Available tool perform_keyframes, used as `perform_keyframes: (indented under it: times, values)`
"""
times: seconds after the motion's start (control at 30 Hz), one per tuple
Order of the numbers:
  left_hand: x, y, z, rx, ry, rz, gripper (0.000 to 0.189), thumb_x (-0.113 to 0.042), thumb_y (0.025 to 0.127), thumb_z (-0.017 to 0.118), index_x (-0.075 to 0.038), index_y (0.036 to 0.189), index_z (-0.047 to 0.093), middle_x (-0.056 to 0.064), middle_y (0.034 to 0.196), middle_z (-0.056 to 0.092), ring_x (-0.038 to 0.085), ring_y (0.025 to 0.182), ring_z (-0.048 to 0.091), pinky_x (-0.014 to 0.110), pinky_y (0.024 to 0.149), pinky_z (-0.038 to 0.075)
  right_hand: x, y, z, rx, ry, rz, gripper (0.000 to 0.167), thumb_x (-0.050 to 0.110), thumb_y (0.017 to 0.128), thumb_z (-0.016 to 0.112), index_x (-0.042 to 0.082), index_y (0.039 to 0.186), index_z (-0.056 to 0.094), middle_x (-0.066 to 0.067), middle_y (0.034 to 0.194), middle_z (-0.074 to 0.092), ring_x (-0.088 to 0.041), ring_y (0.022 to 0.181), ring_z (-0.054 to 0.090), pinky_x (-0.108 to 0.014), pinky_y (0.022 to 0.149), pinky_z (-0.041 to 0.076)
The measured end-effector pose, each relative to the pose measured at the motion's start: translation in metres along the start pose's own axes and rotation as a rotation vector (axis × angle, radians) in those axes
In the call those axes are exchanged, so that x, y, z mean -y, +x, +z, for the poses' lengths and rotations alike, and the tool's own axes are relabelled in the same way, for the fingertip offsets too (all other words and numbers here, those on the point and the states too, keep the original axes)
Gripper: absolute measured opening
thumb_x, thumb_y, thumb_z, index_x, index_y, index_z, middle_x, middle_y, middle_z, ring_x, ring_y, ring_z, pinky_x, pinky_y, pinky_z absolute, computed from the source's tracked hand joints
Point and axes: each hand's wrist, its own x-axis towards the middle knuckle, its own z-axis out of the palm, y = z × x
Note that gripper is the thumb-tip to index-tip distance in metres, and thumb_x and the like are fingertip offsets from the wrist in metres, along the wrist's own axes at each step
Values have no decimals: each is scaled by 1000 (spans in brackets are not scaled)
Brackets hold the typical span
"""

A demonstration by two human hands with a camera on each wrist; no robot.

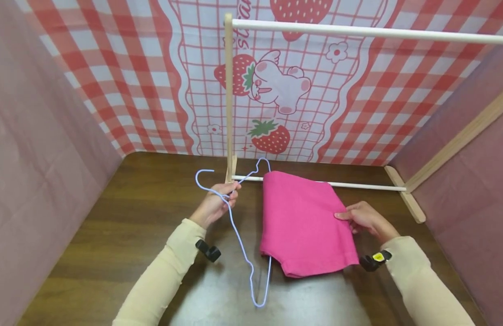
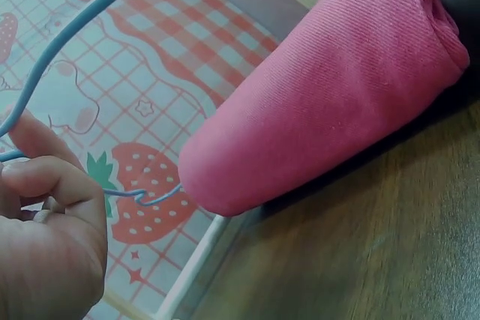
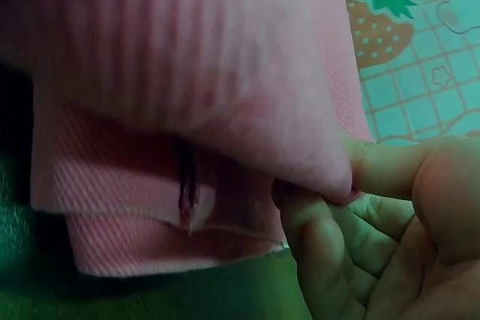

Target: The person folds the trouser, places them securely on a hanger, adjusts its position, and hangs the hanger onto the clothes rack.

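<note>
My left hand (image 1: 215, 204) grips a light blue wire hanger (image 1: 251, 271) near the base of its hook, and the hook points left. Folded over the hanger's long bottom bar is a bright pink garment (image 1: 306, 226); its exact kind is hard to tell. My right hand (image 1: 368, 219) pinches the garment's right edge, thumb on top and fingers beneath. In the left wrist view the rounded fold (image 2: 322, 95) faces the left hand. Layered hems (image 3: 165, 222) hang below the pinched edge in the right wrist view, where the cloth hides part of the fingers.
Behind the hands stands a rack with wooden posts (image 1: 229, 99), a white top rail (image 1: 357, 31) and a white lower rail (image 1: 365, 186). Its right foot (image 1: 406, 194) rests on the brown wooden table (image 1: 125, 235). A red checked strawberry cloth (image 1: 133, 81) covers the back.
</note>
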Motion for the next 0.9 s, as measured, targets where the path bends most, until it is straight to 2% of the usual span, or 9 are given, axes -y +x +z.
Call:
perform_keyframes:
  times: [0.2, 0.33, 0.43, 0.53, 0.7, 0.9]
  values:
    - [3, 2, -1, -25, 14, -44, 21, -11, 103, 42, -5, 89, 56, -7, 57, 43, 1, 43, 39, 10, 36, 29, -13, 1, 6, -5, -57, 21, 21, 26, 90, 67, 9, 78, 66, 8, 54, 49, -8, 51, 48, -24, 50, 48]
    - [4, 4, 0, -4, 55, -60, 17, -12, 103, 42, -3, 94, 54, -7, 58, 44, 0, 43, 40, 10, 36, 30, -18, 2, 9, -6, -75, 39, 28, 27, 90, 67, 13, 67, 60, 6, 52, 49, -8, 49, 48, -24, 49, 47]
    - [5, 5, 0, -2, 71, -59, 18, -13, 103, 43, -3, 94, 54, -7, 58, 45, 0, 43, 41, 10, 36, 30, -16, 3, 9, -15, -144, 24, 39, 29, 91, 67, 14, 58, 51, 5, 48, 46, -8, 45, 45, -23, 45, 42]
    - [5, 5, -1, -7, 68, -62, 19, -13, 104, 42, -4, 93, 54, -7, 58, 45, 0, 43, 41, 10, 36, 30, -12, 3, 7, -29, -248, 5, 46, 33, 91, 66, 14, 54, 47, 4, 46, 45, -9, 42, 43, -23, 43, 36]
    - [5, 5, -4, -28, 58, -54, 21, -12, 104, 41, -7, 90, 56, -8, 56, 44, 0, 42, 40, 9, 35, 29, -4, 3, 8, -12, -314, -24, 44, 31, 93, 64, 11, 57, 50, 5, 44, 49, -6, 38, 45, -21, 40, 38]
    - [5, 5, -8, -12, 76, -61, 17, -13, 103, 43, -4, 95, 54, -8, 56, 45, -1, 42, 41, 10, 36, 30, -6, -3, 11, 29, -278, 8, 43, 30, 97, 60, 12, 61, 47, 4, 45, 48, -6, 40, 47, -20, 41, 40]
